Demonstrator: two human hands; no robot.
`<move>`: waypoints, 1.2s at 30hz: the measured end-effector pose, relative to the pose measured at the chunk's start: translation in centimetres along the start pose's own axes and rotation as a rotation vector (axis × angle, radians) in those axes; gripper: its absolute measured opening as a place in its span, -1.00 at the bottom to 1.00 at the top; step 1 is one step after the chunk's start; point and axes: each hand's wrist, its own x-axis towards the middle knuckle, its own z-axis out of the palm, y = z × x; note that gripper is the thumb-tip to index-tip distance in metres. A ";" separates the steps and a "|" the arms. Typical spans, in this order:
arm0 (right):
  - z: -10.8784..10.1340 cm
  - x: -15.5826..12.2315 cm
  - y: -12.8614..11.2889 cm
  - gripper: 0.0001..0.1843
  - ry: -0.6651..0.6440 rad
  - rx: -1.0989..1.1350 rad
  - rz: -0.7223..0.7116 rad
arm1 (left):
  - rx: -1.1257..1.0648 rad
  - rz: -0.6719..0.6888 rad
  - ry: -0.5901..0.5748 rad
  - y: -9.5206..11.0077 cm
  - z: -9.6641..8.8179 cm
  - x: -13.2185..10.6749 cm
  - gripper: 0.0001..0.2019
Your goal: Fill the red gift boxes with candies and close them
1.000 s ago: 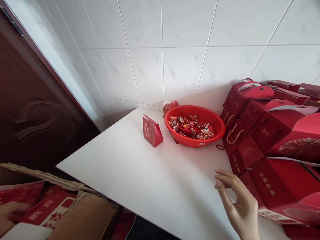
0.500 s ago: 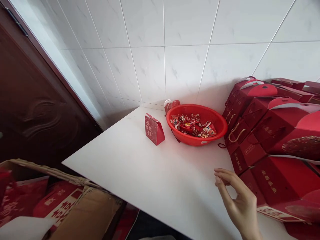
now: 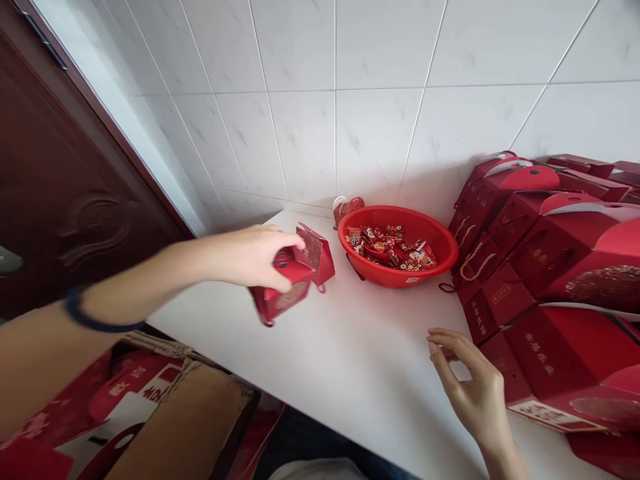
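My left hand [image 3: 253, 257] reaches over the white table [image 3: 350, 360] and grips a small red gift box [image 3: 280, 297], holding it just above the surface. Right behind it stands another small red triangular box [image 3: 320, 253]. My right hand [image 3: 470, 387] hovers at the table's right side with its fingers loosely curled and apart, holding nothing, close to the stacked red gift boxes [image 3: 550, 267]. A red basin [image 3: 400, 273] filled with wrapped candies [image 3: 390, 243] sits at the back near the tiled wall.
A cardboard carton [image 3: 165, 420] with flat red boxes stands below the table's left edge. A dark wooden door [image 3: 60, 187] is on the left. A small red item [image 3: 347, 207] stands behind the basin. White tiles cover the wall.
My left hand rose from the carton at the lower left and now holds a small red box over the table. My right hand stayed almost in place.
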 end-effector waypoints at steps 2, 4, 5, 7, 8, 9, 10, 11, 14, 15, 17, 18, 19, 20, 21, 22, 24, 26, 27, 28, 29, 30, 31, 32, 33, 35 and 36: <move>0.0 0.0 0.1 -0.90 -0.005 0.001 -0.005 | -0.061 0.088 -0.027 1.5 1.8 1.7 -0.19; 0.1 -0.1 0.2 -0.91 -0.009 0.003 -0.007 | -0.129 0.148 -0.048 2.1 3.2 2.5 -0.11; 0.1 -0.1 0.3 -0.91 -0.012 0.004 -0.005 | -0.155 0.165 -0.056 2.0 3.6 2.5 -0.10; 0.1 -0.2 0.3 -0.91 -0.020 0.003 -0.001 | -0.173 0.176 -0.062 1.2 3.8 2.2 -0.12; 0.1 -0.2 0.3 -0.92 -0.025 0.002 0.001 | -0.167 0.168 -0.065 0.6 3.8 1.9 -0.16; 0.1 -0.2 0.2 -0.92 -0.029 0.002 0.002 | -0.155 0.152 -0.077 0.0 3.6 1.5 -0.20; 0.2 -0.2 0.1 -0.92 -0.033 0.001 0.002 | -0.141 0.129 -0.105 -0.6 3.5 1.1 -0.24; 0.2 -0.2 0.1 -0.92 -0.035 0.002 0.001 | -0.128 0.106 -0.149 -1.1 3.5 0.7 -0.29; 0.4 0.0 -0.4 -0.91 -0.043 0.004 0.008 | -0.087 0.111 -0.261 -1.5 3.8 0.1 -0.44; 0.6 0.2 -0.6 -0.89 -0.049 0.008 0.012 | -0.075 0.147 -0.246 -1.2 4.0 0.1 -0.47; 0.9 0.5 -1.2 -0.86 -0.066 0.026 0.014 | -0.073 0.249 -0.141 0.0 4.5 0.7 -0.51; 1.0 0.7 -1.6 -0.85 -0.080 0.040 0.012 | -0.080 0.302 -0.075 0.8 4.7 1.2 -0.53; 1.3 0.9 -2.1 -0.84 -0.100 0.057 0.006 | -0.092 0.348 -0.018 1.7 4.8 1.9 -0.54; 1.5 1.2 -2.6 -0.83 -0.129 0.073 0.000 | -0.100 0.379 0.018 2.6 4.9 2.7 -0.55; 1.9 1.6 -3.2 -0.81 -0.163 0.087 -0.008 | -0.100 0.394 0.026 3.5 5.0 3.6 -0.57; 2.2 2.0 -3.7 -0.79 -0.203 0.097 -0.014 | -0.093 0.390 0.006 4.3 5.1 4.4 -0.60; 3.0 2.8 -4.7 -0.74 -0.281 0.097 -0.028 | -0.071 0.355 -0.092 5.7 5.3 6.0 -0.67; 3.7 3.7 -5.4 -0.68 -0.324 0.067 -0.032 | -0.056 0.331 -0.191 6.6 5.6 7.2 -0.71; 4.1 4.2 -5.6 -0.66 -0.340 0.045 -0.030 | -0.060 0.332 -0.212 7.0 5.8 7.5 -0.71; 4.4 4.6 -5.7 -0.64 -0.358 0.022 -0.026 | -0.069 0.338 -0.214 7.2 6.0 7.8 -0.71; 4.6 5.0 -5.7 -0.62 -0.376 0.002 -0.020 | -0.077 0.348 -0.203 7.4 6.3 8.0 -0.71; 4.8 5.4 -5.7 -0.61 -0.395 -0.013 -0.013 | -0.084 0.361 -0.181 7.6 6.5 8.2 -0.72; 5.0 5.8 -5.7 -0.61 -0.410 -0.025 -0.005 | -0.086 0.370 -0.155 7.8 6.6 8.3 -0.73; 5.1 6.1 -5.6 -0.61 -0.420 -0.036 0.006 | -0.083 0.375 -0.136 7.9 6.7 8.4 -0.74; 5.2 6.5 -5.5 -0.63 -0.423 -0.049 0.017 | -0.076 0.373 -0.126 8.1 6.7 8.4 -0.74; 5.3 7.1 -5.2 -0.68 -0.413 -0.088 0.037 | -0.067 0.358 -0.141 8.5 6.5 8.6 -0.73; 5.3 7.3 -5.1 -0.70 -0.408 -0.108 0.047 | -0.069 0.346 -0.155 8.6 6.3 8.6 -0.73</move>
